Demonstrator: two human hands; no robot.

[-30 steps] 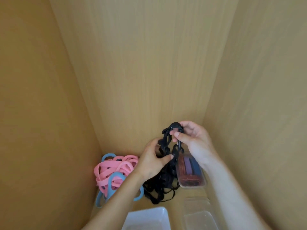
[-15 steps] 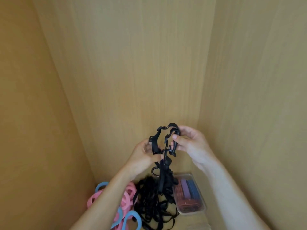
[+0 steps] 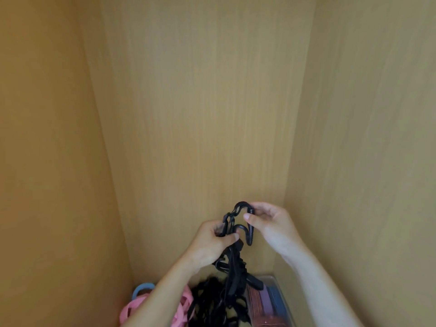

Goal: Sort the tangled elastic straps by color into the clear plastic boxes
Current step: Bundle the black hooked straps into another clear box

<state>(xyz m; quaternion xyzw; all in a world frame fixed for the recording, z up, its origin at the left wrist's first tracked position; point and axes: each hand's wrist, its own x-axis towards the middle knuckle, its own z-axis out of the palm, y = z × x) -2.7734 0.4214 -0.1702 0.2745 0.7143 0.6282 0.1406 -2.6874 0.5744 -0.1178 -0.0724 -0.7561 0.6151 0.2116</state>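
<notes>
From the head camera, both hands are raised in front of the wooden walls (image 3: 200, 114) of a cupboard-like space, working on a black strap (image 3: 249, 232).

The left hand (image 3: 210, 244) has thumb and fingers curled round the strap where several strands bunch together. The right hand (image 3: 271, 223) pinches the top loop between thumb and fingertips, just above and to the right of the left hand. Between the two grips the strap bends into a short arch.

Below the left hand the strap's long run hangs nearly straight down into a black heap (image 3: 212, 303) on the floor. I cannot tell where the held strap ends and the heap begins, so it is probably not yet free.

A clear box (image 3: 282, 302) sits at the lower right, just beside the heap, with reddish, purple and blue straps (image 3: 262, 303) in it. It lies under the right forearm, so the right hand is the nearer one to it. Pink straps (image 3: 181, 305) and a blue strap (image 3: 141, 287) lie at the lower left, partly hidden by the left forearm.

As I judge it, the coming move turns on that downward hang. The free loop is at the top and the knot lies below the left grip. Pulling up and to the right should draw the strand out while the left hand holds the rest back.
</notes>
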